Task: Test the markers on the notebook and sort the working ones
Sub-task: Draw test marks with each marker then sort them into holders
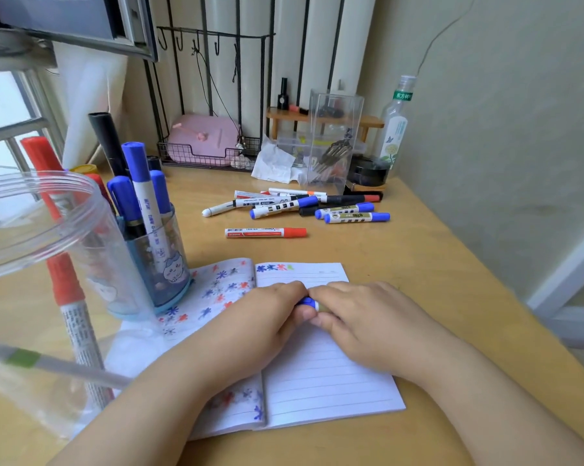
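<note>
An open lined notebook [320, 381] lies on the desk, its left page full of red and blue test marks. Over its right page, my left hand [263, 317] and my right hand [361, 321] meet around one blue-capped marker [309, 302]; only a short blue and white bit shows between the fingers. My left hand grips the cap end, my right hand grips the barrel. A pile of loose markers [304, 205] lies farther back, with one red marker [265, 232] apart from it. A blue cup [164, 264] at the left holds several upright markers.
A large clear plastic jar [45, 264] with red markers stands close at the left. At the back are a wire basket [209, 153], a clear box [334, 139] and a bottle [396, 126]. A wall runs along the desk's right edge.
</note>
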Available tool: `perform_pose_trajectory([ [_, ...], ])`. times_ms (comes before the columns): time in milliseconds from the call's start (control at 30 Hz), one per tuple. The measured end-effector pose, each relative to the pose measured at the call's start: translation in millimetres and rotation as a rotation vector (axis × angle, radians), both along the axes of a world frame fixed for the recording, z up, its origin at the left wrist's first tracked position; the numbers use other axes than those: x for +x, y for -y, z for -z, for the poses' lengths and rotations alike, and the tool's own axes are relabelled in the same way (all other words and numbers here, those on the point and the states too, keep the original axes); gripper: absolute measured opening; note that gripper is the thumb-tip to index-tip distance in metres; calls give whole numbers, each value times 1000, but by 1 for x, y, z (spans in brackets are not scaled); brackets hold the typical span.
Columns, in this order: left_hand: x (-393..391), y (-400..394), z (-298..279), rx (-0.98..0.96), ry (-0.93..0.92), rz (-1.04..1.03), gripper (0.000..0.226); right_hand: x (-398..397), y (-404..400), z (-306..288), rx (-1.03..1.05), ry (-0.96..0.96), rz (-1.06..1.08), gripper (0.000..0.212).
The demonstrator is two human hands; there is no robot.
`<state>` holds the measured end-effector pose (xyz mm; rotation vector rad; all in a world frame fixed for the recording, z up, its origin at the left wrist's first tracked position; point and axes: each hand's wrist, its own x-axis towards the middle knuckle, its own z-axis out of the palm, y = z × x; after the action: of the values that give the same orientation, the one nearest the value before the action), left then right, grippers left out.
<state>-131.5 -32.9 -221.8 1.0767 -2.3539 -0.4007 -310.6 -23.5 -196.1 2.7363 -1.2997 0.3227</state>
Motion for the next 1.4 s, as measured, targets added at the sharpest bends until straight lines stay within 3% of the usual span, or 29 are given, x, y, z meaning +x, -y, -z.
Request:
perform_pose_trajectory([
  [67, 0, -2, -3, 12, -16, 20, 24, -3, 0, -5, 13, 4, -7, 56],
  [233, -1, -4, -5, -8, -18, 55, 23, -9, -1, -15, 271, 141, 20, 13],
  [400, -9, -8, -10, 5, 52, 64, 19, -13, -2, -25, 546, 183, 90, 21],
  [500, -14, -10, -14, 5, 94, 83, 18, -17, -1, -28, 651, 187, 84, 42],
  [600, -17, -15, -18, -25, 124, 111, 19, -20, -4, -37, 761, 231, 60, 25],
  [667, -18, -17, -19, -56, 146, 111, 25, -22, -5, -40, 811, 241, 68, 27],
  [767, -13, -13, -18, -90, 151, 104, 35, -18, -6, -37, 770, 225, 118, 29],
  [867, -8, -9, -14, -65, 183, 68, 38, -7, -11, -41, 628, 42, 187, 25],
  [967, -8, -14, -17, -15, 193, 47, 32, -1, -21, -48, 463, -129, 156, 22],
  [1067, -13, -23, -29, -5, 151, 66, 29, -9, -34, -51, 360, -169, 116, 22],
  [1167, -20, -39, -41, 26, 119, 133, 22, -22, -55, -58, 348, -153, 133, 22],
  [1300, -24, -65, -48, -23, 113, 220, 32, -32, -78, -65, 398, -93, 139, 25],
  [1400, -14, -75, -56, -42, 164, 150, 30, -42, -84, -67, 530, 77, 141, 27],
])
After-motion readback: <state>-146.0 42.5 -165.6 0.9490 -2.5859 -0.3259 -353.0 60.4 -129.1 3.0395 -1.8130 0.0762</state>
